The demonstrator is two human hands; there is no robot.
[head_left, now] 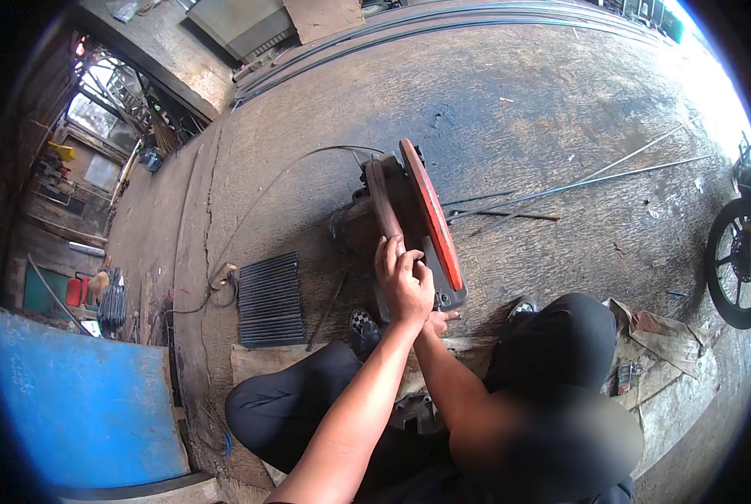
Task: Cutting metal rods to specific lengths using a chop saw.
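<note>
Chop saw, apparently (363, 220), is set on the floor ahead of the checkered shoe (363, 323), red blade guard (430, 214) seen edge-on along its right side. Near end of the brown handle (381, 193) is wrapped by the curled fingers of the left hand (406, 286); the right hand (440, 322) is tucked low by the left wrist, mostly hidden, and whether anything is held in it cannot be told. A firm, even grip is probably best used here, knuckles kept off the nearby guard and the low hand kept away from the base plate (456, 298) edge. Leftward movement is bounded by a row of dark rods (270, 298); rightward, loose long rods (585, 181) are spread, with a spoked wheel (732, 262) farther out. Widest room is offered by the rough floor (518, 101) beyond the saw.
</note>
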